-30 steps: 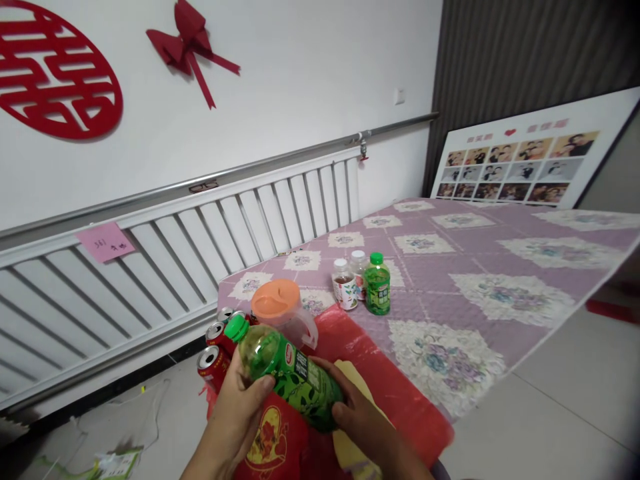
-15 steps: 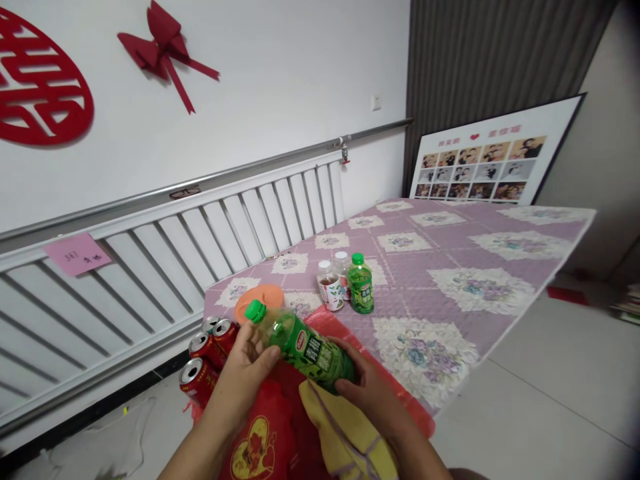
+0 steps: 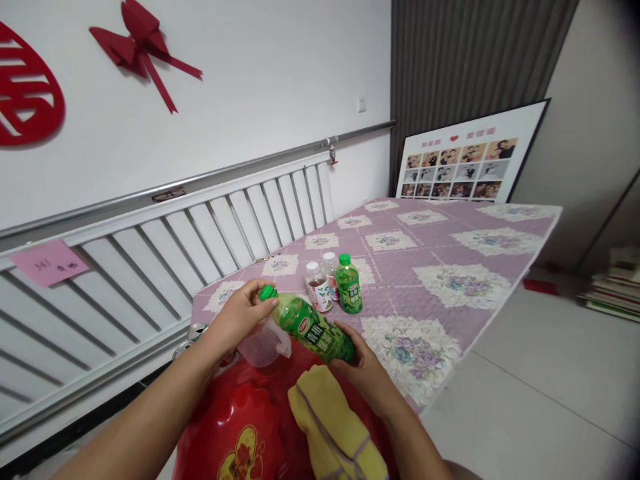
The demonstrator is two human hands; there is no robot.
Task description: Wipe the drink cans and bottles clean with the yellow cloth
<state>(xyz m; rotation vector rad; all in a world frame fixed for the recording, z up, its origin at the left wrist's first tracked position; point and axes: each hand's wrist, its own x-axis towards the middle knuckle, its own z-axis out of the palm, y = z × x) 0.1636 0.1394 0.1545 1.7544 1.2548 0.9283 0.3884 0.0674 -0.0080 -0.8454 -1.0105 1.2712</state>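
Note:
A large green tea bottle (image 3: 315,331) is held at a slant above the table, its neck to the left. My left hand (image 3: 243,312) has closed its thumb and fingers on the green cap (image 3: 268,292). Around the bottle's lower end, my right hand (image 3: 361,363) is wrapped. Below lies a folded yellow cloth (image 3: 327,420), on a red surface beside a red plate with a gold heart print (image 3: 240,413). A translucent plastic bowl (image 3: 260,348) sits under the bottle neck. Behind stand a small green bottle (image 3: 349,290) and two white-capped bottles (image 3: 320,293).
A purple flowered cloth (image 3: 395,267) covers the table. Drink cans (image 3: 185,348) stand at its left edge, partly behind my left arm. A white radiator (image 3: 210,233) runs along the wall, and a photo board (image 3: 460,163) leans at the back right.
My left hand has moved from the bottle's neck onto its cap. The view has turned slightly right, and the translucent bowl now shows while the orange round item is hidden.

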